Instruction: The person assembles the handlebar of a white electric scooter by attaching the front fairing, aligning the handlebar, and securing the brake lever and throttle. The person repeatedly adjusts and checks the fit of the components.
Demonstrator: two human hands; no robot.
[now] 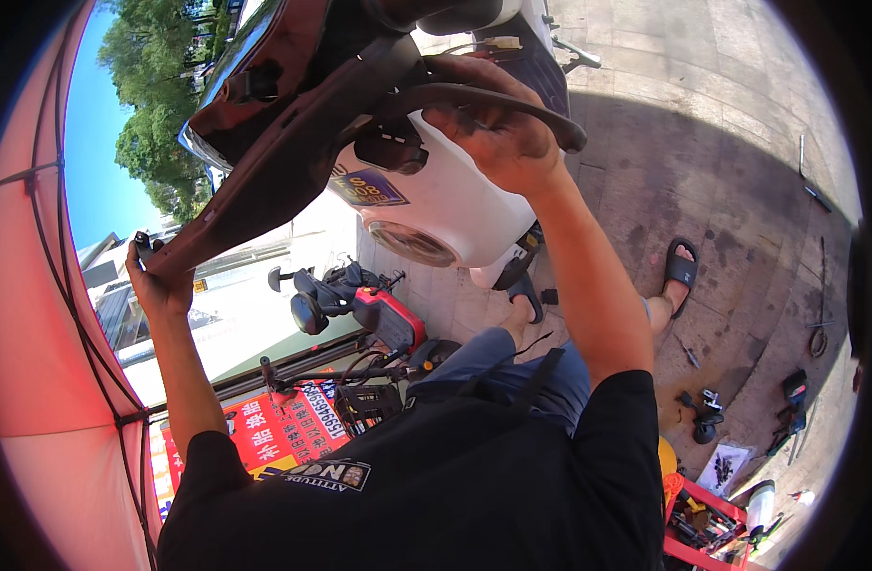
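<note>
A long dark plastic scooter panel [265, 176] hangs across the upper middle, in front of a white scooter body [474, 205]. At its lower left end my left hand [165, 285] is closed round the panel, with a small black piece [145, 246] showing by the fingertips. My right hand [503, 143], smudged with dark grime, grips the panel's curved right arm, its fingers partly hidden behind it. A round lamp [412, 243] and a blue-and-yellow sticker [369, 188] show on the white body below. Whether the panel is still joined to the scooter, I cannot tell.
Behind stands a red and black scooter [388, 319] beside a red printed sign [288, 423]. A pink awning [36, 381] closes the left side. Lower right are a red toolbox [703, 528], a paper with small screws [726, 468] and loose tools on grey paving [731, 171].
</note>
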